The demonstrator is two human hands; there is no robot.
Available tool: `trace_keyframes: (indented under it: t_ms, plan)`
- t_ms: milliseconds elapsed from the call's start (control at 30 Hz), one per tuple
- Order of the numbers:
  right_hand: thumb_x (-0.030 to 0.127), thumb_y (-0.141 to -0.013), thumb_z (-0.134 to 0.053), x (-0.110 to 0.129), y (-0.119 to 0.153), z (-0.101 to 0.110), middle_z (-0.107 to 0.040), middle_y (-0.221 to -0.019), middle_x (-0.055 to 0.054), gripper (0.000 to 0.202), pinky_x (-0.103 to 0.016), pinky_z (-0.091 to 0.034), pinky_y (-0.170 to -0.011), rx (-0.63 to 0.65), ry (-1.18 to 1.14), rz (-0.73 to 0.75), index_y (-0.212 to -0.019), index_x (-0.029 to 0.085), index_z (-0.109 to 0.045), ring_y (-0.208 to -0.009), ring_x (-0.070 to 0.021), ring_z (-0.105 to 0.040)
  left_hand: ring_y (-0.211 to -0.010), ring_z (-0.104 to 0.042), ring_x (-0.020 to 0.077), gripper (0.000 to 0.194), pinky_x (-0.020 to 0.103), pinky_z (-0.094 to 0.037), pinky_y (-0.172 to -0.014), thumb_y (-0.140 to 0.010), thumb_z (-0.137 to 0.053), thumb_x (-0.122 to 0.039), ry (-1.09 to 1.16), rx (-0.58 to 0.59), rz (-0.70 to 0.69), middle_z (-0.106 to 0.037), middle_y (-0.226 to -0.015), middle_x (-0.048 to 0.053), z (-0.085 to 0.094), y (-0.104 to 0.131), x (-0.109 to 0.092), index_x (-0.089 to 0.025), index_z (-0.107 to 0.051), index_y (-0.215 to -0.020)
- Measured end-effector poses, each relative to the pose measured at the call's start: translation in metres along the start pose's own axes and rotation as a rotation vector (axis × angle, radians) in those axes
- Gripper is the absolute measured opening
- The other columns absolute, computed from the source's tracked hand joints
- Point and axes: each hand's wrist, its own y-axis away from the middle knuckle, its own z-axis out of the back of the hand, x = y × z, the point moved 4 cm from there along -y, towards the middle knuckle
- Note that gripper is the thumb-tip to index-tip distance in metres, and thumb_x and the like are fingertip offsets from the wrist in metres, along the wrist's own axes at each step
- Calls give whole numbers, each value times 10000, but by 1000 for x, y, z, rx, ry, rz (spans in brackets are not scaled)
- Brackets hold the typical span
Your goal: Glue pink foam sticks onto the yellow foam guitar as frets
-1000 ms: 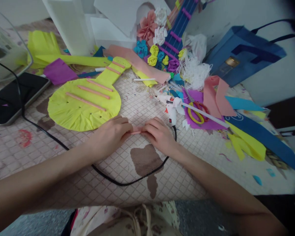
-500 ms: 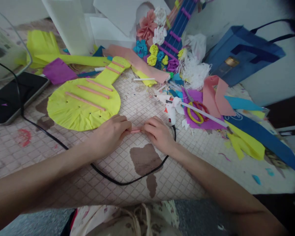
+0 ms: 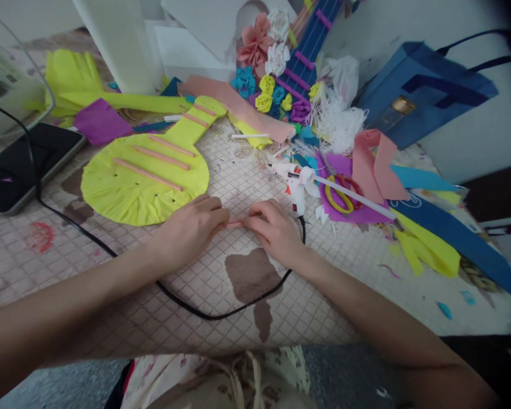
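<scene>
Between my two hands runs a thin pink paper roll (image 3: 235, 224), close to the tabletop. My left hand (image 3: 198, 224) is closed on its left end, with the fingertips partly hidden. At the other end my right hand (image 3: 272, 230) pinches it between thumb and fingers. Just beyond my left hand lies a flat yellow guitar shape (image 3: 106, 182) covered in crepe paper. Several pink sticks (image 3: 162, 158) lie across its body and neck, and a few small dark holes show in the body. A white glue gun (image 3: 297, 184) stands right beyond my right hand.
A black cable (image 3: 213, 317) loops in front of my hands. Scissors (image 3: 339, 196) lie on purple paper at the right. Paper flowers (image 3: 264, 94), a blue bag (image 3: 421, 96) and crepe scraps fill the back. A phone (image 3: 29, 165) lies at the left.
Both hands have shifted very slightly, still holding the pink paper roll, and the right fingers have opened up a little. The other things stay in place.
</scene>
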Motion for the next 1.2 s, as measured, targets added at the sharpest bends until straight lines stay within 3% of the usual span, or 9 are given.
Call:
trace_keyframes:
  t_ms: [300, 533, 1000, 1200]
  plan:
    - [198, -919, -463, 3, -3, 1, -578, -925, -78, 204, -377, -399, -765, 64, 12, -1, -863, 193, -659, -911, -220, -452, -797, -508, 169, 193, 281, -407, -694, -914, -455, -217, 17, -71, -47, -542, -801, 48, 0, 2, 0, -145, -564, -771]
    - [218, -917, -478, 2, -2, 1, -584, -915, -76, 200, -374, -407, -764, 30, 4, 4, -870, 190, -670, -902, -217, -460, -777, -501, 171, 286, 279, -397, -683, -943, -401, -242, 10, -48, -69, -540, -768, 54, 1, -1, -2, -136, -587, -753]
    - [212, -936, -433, 4, -3, 2, -614, -937, -90, 250, -396, -406, -761, 67, 87, 11, -920, 175, -680, -925, -235, -449, -760, -494, 187, 258, 308, -403, -682, -928, -414, -198, -41, -51, -119, -545, -771, 65, 2, -2, 0, -135, -629, -800]
    - [204, -924, -451, 1, -2, 0, -602, -965, -99, 231, -407, -420, -769, 61, 10, -26, -978, 181, -674, -937, -240, -460, -762, -501, 183, 229, 308, -407, -693, -925, -416, -192, -57, -66, -81, -560, -772, 61, 3, -4, 2, -135, -599, -799]
